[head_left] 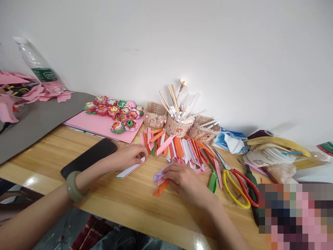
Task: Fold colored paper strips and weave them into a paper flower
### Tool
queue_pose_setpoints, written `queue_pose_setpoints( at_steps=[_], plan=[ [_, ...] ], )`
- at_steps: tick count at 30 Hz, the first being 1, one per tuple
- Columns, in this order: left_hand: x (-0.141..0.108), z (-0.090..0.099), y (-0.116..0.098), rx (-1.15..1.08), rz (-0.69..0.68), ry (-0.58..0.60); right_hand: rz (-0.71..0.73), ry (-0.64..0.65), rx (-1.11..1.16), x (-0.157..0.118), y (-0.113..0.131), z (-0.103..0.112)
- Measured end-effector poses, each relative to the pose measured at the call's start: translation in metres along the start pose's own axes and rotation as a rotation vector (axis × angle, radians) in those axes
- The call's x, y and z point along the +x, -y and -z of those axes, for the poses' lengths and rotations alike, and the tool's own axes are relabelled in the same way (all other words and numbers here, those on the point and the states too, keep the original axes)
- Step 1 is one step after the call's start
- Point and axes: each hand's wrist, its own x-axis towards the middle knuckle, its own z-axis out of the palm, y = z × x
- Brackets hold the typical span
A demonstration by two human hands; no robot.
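Observation:
My left hand (128, 156), a bangle on its wrist, has its fingers closed on the upper end of a folded white paper strip (130, 168) lying on the wooden table. My right hand (183, 180) is at a few folded pieces, a purple one (159, 174) and an orange one (161, 188), its fingers bent together over them. Behind both hands lies a pile of folded paper strips (179, 147) in orange, pink, white and green. A green folded piece (212, 182) lies right of my right hand.
A dark phone (90, 157) lies under my left forearm. Folded paper flowers (119, 116) stand on pink sheets (104, 129). Three decorated baskets (179, 127) line the wall. Scissors (238, 184), a banana peel (281, 141) and a lidded bowl (270, 156) are on the right. A bottle (41, 69) leans at left.

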Motion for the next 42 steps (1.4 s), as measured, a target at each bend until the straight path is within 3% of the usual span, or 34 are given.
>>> queue_pose_setpoints(
  at_steps=[7, 13, 15, 18, 20, 26, 33, 35, 38, 40, 42],
  plan=[
    [-0.013, -0.004, -0.003, 0.066, -0.009, -0.078, -0.005, 0.014, 0.045, 0.002, 0.0, -0.006],
    [-0.024, -0.003, -0.011, 0.061, 0.057, -0.08, -0.019, -0.036, 0.089, 0.0, -0.001, 0.004],
    [-0.023, -0.005, -0.008, 0.045, 0.06, -0.096, -0.127, -0.154, 0.077, -0.002, -0.008, 0.01],
    [-0.02, -0.011, -0.006, 0.035, 0.042, -0.122, -0.418, -0.359, -0.038, -0.007, -0.023, 0.016],
    [-0.019, -0.014, -0.007, 0.034, 0.025, -0.145, -0.557, -0.395, -0.179, -0.008, -0.031, 0.017],
    [-0.017, -0.014, -0.013, 0.034, 0.028, -0.151, -0.695, -0.184, -0.445, -0.002, -0.035, 0.011],
    [-0.016, -0.001, -0.01, 0.003, 0.102, -0.207, -0.753, -0.141, -0.473, 0.001, -0.036, 0.009],
    [-0.013, 0.006, -0.014, -0.009, 0.128, -0.256, -0.787, -0.203, -0.486, -0.001, -0.038, 0.011],
    [-0.004, 0.016, -0.024, -0.091, 0.089, -0.317, -0.857, -0.421, -0.523, -0.004, -0.04, 0.015],
    [0.007, 0.018, -0.032, -0.209, 0.046, -0.339, -0.816, -0.579, -0.485, -0.005, -0.038, 0.018],
    [0.021, 0.012, -0.042, -0.366, 0.001, -0.357, -0.682, -0.676, -0.363, -0.003, -0.033, 0.017]
  ],
)
